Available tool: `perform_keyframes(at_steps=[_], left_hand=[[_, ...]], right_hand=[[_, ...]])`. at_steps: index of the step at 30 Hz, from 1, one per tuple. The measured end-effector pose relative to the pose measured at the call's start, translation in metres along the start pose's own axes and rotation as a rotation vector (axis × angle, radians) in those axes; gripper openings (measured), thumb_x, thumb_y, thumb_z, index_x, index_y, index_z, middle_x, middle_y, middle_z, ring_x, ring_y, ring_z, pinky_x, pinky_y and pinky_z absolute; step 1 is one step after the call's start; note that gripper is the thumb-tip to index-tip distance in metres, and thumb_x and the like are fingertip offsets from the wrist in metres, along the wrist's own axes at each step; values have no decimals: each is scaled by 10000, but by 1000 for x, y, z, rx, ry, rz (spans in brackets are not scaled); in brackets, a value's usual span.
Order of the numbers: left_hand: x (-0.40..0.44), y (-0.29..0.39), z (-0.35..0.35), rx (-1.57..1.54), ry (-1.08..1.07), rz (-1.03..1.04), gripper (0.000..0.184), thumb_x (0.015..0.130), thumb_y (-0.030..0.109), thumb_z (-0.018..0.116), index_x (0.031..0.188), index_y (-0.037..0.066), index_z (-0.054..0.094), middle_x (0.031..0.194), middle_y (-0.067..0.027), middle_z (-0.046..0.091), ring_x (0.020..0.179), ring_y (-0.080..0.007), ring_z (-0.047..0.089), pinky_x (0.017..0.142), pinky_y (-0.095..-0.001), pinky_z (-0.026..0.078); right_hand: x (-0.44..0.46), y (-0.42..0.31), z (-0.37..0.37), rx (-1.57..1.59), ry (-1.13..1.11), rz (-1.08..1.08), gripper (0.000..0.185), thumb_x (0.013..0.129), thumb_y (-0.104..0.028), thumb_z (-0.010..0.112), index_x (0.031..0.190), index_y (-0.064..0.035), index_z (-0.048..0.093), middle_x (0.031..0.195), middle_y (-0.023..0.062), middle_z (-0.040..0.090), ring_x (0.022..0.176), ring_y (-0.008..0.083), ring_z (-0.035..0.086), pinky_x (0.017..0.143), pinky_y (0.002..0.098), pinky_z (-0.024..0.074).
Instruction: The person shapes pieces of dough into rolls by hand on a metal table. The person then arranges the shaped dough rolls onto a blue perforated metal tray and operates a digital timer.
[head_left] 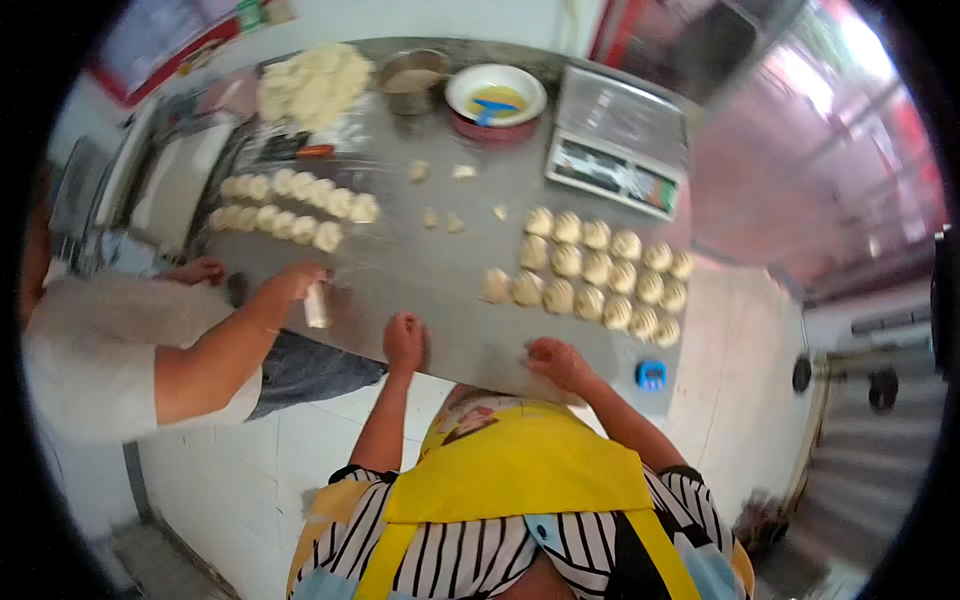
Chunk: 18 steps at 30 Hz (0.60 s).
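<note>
Several ridged dough pieces [596, 268] lie on the table [440, 280] beyond the right hand [562, 364]; presumably light, soft, easily dented; best cupped underneath. Right hand, left hand [405, 342]: curled; contents, I cannot tell.

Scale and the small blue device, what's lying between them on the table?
In the head view, rows of shaped dough pieces lie between the scale and the small blue device.

Dough buns [597, 267] lie on the table [440, 280] before the scale [618, 140]; left of it, a bowl [457, 88] holds, probably, a brush [489, 108].
</note>
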<state>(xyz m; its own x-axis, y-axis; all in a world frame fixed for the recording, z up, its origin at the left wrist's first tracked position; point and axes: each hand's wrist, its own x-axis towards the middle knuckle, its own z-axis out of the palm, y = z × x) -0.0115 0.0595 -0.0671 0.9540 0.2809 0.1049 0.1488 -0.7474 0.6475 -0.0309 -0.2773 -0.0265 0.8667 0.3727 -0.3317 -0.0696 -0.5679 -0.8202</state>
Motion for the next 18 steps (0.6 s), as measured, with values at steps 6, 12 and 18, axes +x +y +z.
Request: perform_keyframes(at_steps=[6, 12, 18], left_hand=[[-1, 19, 2, -172, -116, -80, 364, 803, 154, 674, 1114, 29, 535, 981, -168, 582, 896, -298, 573, 769, -394, 455], [13, 78, 17, 0, -207, 311, 814, 740, 192, 753, 1406, 56, 306, 1396, -213, 365, 1264, -376, 377, 1055, -443, 313], [45, 118, 28, 203, -482, 469, 908, 694, 166, 771, 1442, 70, 266, 1452, -189, 313, 1326, -384, 312, 1092, -448, 286]], right_hand=[[-97, 10, -75, 138, 505, 185, 486, 736, -187, 784, 1142, -28, 569, 998, 120, 613, 854, 264, 608, 771, 354, 500], [-136, 29, -101, -209, 579, 156, 678, 666, -141, 803, 1256, -36, 485, 1212, 143, 525, 1096, 316, 520, 908, 388, 452], [-79, 27, -113, -613, 494, -121, 742, 602, -138, 800, 1264, -53, 476, 1273, 114, 499, 1185, 309, 463, 980, 422, 386]])
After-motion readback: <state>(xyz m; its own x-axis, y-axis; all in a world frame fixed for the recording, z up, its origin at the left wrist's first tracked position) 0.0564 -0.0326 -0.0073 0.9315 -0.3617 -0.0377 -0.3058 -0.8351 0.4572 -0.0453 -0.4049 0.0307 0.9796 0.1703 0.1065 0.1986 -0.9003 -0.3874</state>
